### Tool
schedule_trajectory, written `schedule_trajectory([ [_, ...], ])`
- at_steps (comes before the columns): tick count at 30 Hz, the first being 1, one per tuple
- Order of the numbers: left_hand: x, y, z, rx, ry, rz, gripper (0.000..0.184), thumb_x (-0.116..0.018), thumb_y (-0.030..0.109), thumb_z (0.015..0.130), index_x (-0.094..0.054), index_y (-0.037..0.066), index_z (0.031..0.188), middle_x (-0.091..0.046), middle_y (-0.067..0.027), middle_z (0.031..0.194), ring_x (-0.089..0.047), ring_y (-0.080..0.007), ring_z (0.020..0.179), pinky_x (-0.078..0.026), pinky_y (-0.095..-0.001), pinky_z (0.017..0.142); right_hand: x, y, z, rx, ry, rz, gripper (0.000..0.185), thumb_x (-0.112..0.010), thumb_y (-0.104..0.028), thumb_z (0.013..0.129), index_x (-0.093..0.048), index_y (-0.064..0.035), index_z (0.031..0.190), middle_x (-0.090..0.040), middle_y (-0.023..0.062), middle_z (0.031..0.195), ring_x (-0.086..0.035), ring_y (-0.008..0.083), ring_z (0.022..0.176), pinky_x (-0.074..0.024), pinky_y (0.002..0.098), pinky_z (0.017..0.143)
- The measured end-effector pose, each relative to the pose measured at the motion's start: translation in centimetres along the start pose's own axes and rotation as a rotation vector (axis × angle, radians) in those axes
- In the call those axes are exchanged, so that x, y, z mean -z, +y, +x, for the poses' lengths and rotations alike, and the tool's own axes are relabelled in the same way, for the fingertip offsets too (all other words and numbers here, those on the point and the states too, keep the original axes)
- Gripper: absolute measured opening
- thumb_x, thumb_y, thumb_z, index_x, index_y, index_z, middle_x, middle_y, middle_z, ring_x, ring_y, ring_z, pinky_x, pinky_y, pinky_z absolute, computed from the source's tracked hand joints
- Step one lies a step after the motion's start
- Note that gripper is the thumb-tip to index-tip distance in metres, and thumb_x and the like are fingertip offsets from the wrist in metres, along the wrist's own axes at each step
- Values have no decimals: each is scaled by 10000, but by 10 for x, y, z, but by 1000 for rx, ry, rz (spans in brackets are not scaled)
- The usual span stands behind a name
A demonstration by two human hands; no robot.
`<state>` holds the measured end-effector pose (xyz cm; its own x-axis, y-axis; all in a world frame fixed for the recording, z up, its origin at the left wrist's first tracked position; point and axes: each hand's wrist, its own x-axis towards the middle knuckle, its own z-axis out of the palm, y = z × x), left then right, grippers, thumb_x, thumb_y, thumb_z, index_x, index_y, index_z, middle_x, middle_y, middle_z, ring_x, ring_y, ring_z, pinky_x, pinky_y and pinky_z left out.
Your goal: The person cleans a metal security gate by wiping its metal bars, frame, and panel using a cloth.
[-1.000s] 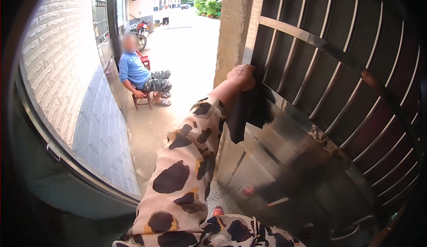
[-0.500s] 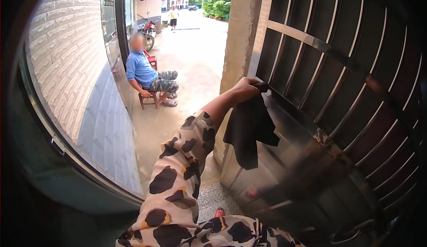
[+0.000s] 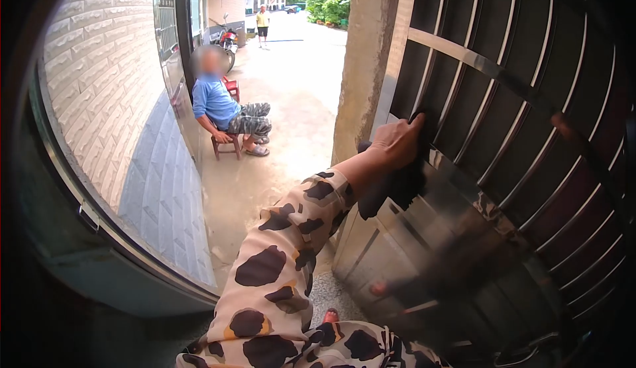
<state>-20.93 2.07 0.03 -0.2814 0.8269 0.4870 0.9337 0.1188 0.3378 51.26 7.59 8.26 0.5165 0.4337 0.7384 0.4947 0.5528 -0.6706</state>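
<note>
My left hand (image 3: 397,144), at the end of a spotted sleeve (image 3: 285,255), is closed on a black cloth (image 3: 392,192). The cloth bunches beneath and behind the fingers and hangs down in front of the metal door's lower panel. My fingertips and part of the cloth are against the barred upper part of the metal door (image 3: 457,53), near its left edge. Much of the cloth is hidden behind the hand and wrist. My right hand is out of view.
A person in a blue shirt (image 3: 215,100) sits on a low wooden stool (image 3: 225,146) outside along the brick wall (image 3: 99,103). Behind are a red motorcycle (image 3: 228,39) and a standing person in yellow (image 3: 263,21). A concrete pillar (image 3: 361,63) borders the doorway.
My left hand has moved right, from the door's edge onto its bars, taking the black cloth along. The cloth, which hung long, is now more bunched.
</note>
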Motion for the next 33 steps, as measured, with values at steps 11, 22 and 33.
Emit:
schedule_trajectory([
  [11,10,5,16,123,-156,-352,555,-593,111,707,-479,9,1241,-620,-209,971,-632,-276,891,-506,-374,761,-7,-17,-12,-8,-28,19,672,-469,-487,899,-486,117,1191,-524,256,1153,-542,312,991,-452,390,877],
  [22,17,-46,-52,120,-276,-765,578,-509,-3,638,-536,26,1214,-613,-64,996,-584,-133,883,-465,-261,825,-1,23,4,107,27,-80,660,-460,-467,913,-481,139,1173,-532,243,1133,-535,299,984,-438,369,878],
  [33,-5,3,-1,43,20,126,542,-553,99,726,-475,149,1260,-629,-180,999,-597,-350,954,-479,-432,784,-15,2,-5,3,125,191,385,-607,-474,834,-596,-89,810,-378,-45,658,-345,49,578,-308,245,529],
])
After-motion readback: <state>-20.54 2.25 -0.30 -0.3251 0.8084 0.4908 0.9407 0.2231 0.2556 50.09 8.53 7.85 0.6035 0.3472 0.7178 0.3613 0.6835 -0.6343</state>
